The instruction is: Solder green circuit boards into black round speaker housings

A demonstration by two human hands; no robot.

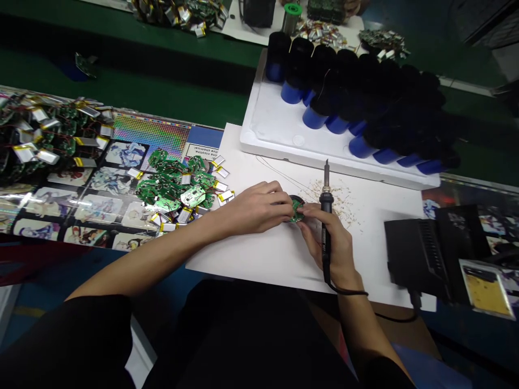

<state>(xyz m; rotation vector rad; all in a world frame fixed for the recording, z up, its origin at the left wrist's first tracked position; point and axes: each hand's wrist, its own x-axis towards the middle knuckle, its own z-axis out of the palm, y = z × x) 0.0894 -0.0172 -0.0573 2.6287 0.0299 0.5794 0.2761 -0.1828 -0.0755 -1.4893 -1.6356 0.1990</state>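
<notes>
Green board [297, 208] is pinched between left hand [265, 208] and right hand [333, 237] over white sheet [259, 254] — soldering iron [326, 204] is gripped in the right too, so foam tray [275, 127] could get scorched if a hot tip's swung forward.

A circuit board [298, 208] sits between left hand [261, 208] and right hand [334, 240], board pile [174, 181] to left, tray [279, 129] of cylinders [315, 116] behind, soldering station [417, 254] to right.

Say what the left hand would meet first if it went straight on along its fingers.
The left hand would likely meet the green circuit board, which its fingertips appear to touch; just past that is the right hand. Exact depth is unclear.
</notes>
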